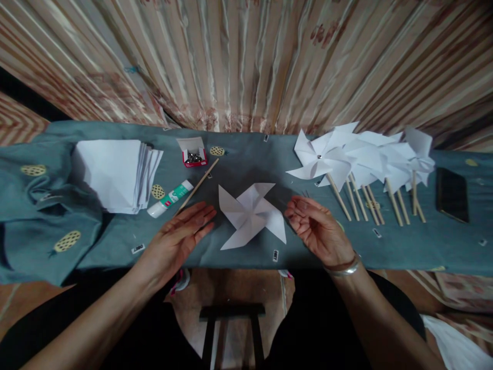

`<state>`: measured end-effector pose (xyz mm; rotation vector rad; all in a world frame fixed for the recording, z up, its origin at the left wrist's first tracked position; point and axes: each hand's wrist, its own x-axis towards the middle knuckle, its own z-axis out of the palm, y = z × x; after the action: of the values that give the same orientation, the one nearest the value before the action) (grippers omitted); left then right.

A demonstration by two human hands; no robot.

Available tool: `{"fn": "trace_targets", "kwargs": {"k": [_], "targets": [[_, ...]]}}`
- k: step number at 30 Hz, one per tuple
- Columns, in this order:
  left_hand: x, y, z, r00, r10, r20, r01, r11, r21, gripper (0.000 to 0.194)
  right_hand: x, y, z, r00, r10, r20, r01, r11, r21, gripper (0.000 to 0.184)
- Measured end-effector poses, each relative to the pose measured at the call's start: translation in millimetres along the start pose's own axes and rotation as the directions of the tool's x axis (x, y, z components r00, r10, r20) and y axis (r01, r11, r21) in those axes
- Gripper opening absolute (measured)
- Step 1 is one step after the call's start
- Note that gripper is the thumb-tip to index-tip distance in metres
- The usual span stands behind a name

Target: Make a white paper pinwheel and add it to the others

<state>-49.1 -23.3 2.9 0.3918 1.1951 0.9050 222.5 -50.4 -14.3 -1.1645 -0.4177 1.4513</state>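
A folded white paper pinwheel (pixel 250 213) lies flat on the grey-blue cloth (pixel 239 159) between my hands. My left hand (pixel 181 234) rests just left of it, palm turned inward, fingers stretched out and holding nothing. My right hand (pixel 316 226) hovers just right of it, palm up with fingers loosely curled, nothing visible in it. A bare wooden stick (pixel 198 185) lies diagonally beyond my left hand, next to a glue stick (pixel 169 198).
A stack of white paper (pixel 115 172) sits at the left. A small red box of metal pins (pixel 193 154) stands open behind the stick. Several finished pinwheels on sticks (pixel 362 159) lie at the right, a dark phone (pixel 452 194) beyond them. A striped curtain hangs behind.
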Motion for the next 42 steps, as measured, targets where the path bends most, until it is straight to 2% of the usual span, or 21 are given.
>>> {"fn": "trace_targets", "kwargs": {"k": [5,10,16,19,22,25,28,32,36,42], "targets": [[-7.6,-2.7,7.4,0.998,-0.068,0.018,0.069,0.997,-0.039,0.046,1.2,-2.1,-1.6,0.997,-0.072,-0.035,0.068,0.992,-0.101,0.023],[-7.8,-11.4,12.0,0.99,-0.13,0.053,0.132,0.99,-0.049,0.046,9.0,8.9,-5.6,0.966,-0.241,-0.092,0.202,0.929,-0.31,0.023],[0.7,-18.6,22.0,0.974,-0.134,0.181,0.148,0.987,-0.064,0.046,15.2,24.0,-4.0,0.966,-0.258,-0.016,0.222,0.86,-0.459,0.018],[7.0,-22.4,26.6,0.955,-0.116,0.273,0.132,0.99,-0.043,0.044,14.2,26.0,-2.4,0.965,-0.26,-0.004,0.233,0.872,-0.431,0.018],[13.2,-27.3,32.2,0.948,-0.095,0.303,0.097,0.995,0.009,0.037,11.7,25.9,-0.2,0.971,-0.24,0.004,0.223,0.894,-0.388,0.019],[18.6,-33.9,38.5,0.959,-0.057,0.278,0.04,0.997,0.068,0.035,6.7,23.4,3.6,0.969,-0.245,0.045,0.243,0.894,-0.376,0.018],[22.4,-39.9,42.9,0.98,0.024,0.197,-0.054,0.988,0.145,0.036,-1.8,18.5,8.8,0.953,-0.29,0.087,0.3,0.872,-0.386,0.013],[24.5,-39.9,47.2,0.982,0.118,0.148,-0.149,0.966,0.214,0.029,-15.5,10.7,14.7,0.902,-0.409,0.136,0.417,0.75,-0.513,0.007],[25.8,-33.5,53.6,0.978,0.153,0.14,-0.183,0.955,0.234,0.021,-25.2,4.4,15.7,0.831,-0.526,0.183,0.517,0.606,-0.604,0.009],[28.4,-27.2,61.1,0.961,0.22,0.165,-0.255,0.939,0.233,0.017,-29.3,-0.7,18.9,0.75,-0.572,0.331,0.628,0.46,-0.628,0.013]]}}
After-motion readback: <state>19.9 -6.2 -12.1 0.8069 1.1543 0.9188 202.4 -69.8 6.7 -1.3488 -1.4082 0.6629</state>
